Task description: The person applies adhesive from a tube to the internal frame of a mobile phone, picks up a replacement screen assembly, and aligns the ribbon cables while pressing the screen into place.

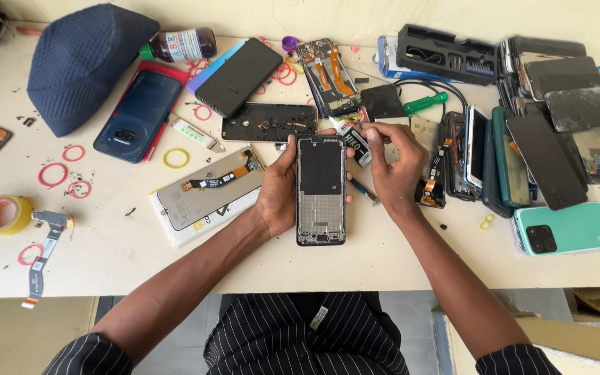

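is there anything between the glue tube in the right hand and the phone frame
Nothing visible. The right hand holds the glue tube right at the top corner of the phone frame, which the left hand grips.

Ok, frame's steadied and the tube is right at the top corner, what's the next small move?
Probably run the glue tube tip along the top edge of the phone frame. The left hand already grips the frame's side, and the right hand pinches the tube at that corner.

Blue cap (81,62), tape roll (3,214), mint phone (567,228), green screwdriver (425,103)
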